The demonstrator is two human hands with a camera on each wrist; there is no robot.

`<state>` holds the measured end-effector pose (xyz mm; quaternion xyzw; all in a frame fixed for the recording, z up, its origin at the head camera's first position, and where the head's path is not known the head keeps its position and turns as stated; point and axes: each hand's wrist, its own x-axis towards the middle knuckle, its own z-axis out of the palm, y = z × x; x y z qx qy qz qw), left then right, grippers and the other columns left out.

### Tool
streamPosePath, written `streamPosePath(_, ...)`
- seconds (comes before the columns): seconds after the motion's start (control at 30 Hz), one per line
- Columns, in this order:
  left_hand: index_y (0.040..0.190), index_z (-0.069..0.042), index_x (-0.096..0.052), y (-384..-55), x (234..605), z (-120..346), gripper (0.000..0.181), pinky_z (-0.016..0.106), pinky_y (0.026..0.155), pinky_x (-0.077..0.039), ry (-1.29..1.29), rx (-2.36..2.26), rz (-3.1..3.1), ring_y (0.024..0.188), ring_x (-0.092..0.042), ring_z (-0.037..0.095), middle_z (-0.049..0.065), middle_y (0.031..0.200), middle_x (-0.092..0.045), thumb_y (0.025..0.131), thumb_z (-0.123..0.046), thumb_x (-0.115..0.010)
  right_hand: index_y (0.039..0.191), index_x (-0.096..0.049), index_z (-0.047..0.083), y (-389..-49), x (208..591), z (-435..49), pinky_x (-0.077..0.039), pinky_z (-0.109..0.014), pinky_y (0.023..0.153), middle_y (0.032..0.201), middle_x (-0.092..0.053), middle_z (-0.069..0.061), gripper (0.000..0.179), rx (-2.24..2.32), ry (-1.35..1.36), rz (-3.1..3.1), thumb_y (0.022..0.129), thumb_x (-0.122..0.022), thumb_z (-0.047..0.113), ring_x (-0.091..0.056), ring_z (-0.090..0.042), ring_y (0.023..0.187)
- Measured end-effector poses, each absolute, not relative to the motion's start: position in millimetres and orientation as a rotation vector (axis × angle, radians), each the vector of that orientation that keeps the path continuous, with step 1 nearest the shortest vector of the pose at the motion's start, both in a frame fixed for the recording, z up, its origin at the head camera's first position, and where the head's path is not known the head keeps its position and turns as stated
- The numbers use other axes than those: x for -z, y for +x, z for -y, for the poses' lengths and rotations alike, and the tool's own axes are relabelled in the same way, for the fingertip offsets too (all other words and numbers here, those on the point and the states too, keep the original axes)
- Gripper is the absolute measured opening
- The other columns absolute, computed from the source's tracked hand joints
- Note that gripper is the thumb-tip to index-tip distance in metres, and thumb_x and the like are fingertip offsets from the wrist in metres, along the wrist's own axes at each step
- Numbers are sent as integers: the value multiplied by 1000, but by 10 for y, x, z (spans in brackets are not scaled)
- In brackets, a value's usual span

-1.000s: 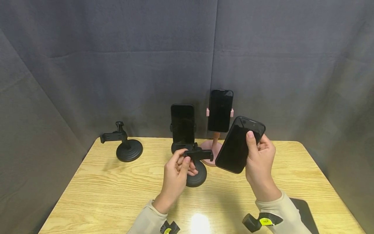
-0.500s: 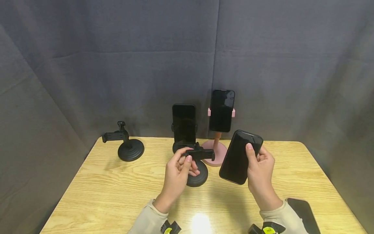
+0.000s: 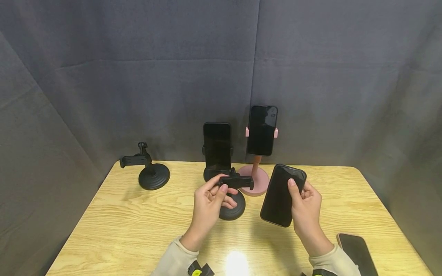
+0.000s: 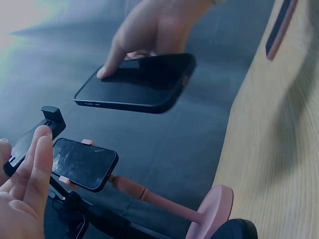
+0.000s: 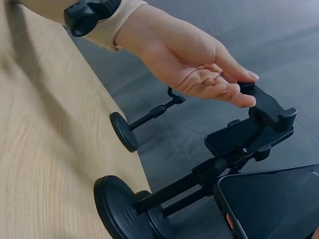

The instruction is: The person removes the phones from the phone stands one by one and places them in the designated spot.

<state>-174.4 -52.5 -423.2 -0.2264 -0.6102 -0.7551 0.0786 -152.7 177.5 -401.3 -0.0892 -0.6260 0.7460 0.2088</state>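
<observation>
The black, rectangular, glass-faced smartphone (image 3: 277,203) was tilted above the table, gripped by the right hand (image 3: 307,209), thumb on the screen and fingers behind. Across the back hung a dark grey fabric curtain (image 3: 155,96); below it spread the pale wood-grain table (image 3: 131,230). Towards the table's far edge, a pink round-based stand (image 3: 261,183) held an upright dark phone (image 3: 262,130), just beside a second upright black phone (image 3: 217,145) on a mostly hidden stand. Nearer stood a black stand with a round base (image 3: 235,209); its twin (image 3: 153,177) stood well apart to the left. The left hand (image 3: 205,203) pinched one end of the nearer stand's short black clamp (image 3: 238,182), apart from the smartphone. Judging by looks, the smartphone was stiff, moderately heavy for its size, slick on the glass and breakable if dropped. The long side edges seemed the surest grip, with pressure spared from the small orange patch (image 5: 230,221) on one edge, perhaps a button.
</observation>
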Motion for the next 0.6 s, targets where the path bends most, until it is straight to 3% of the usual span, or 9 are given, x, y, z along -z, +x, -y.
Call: streamPosePath(0.6,131,16,-53,-1722,4214,654,32,30,62,-64,-672,2254,1732,64,-72,4,43,87,-64,106,-4,-49,105,-69,21,-1414,4090,-1854,-64,-26,69,88,-78,11,11,-2079,-185,1890,104,-58,18,-76,-7,80)
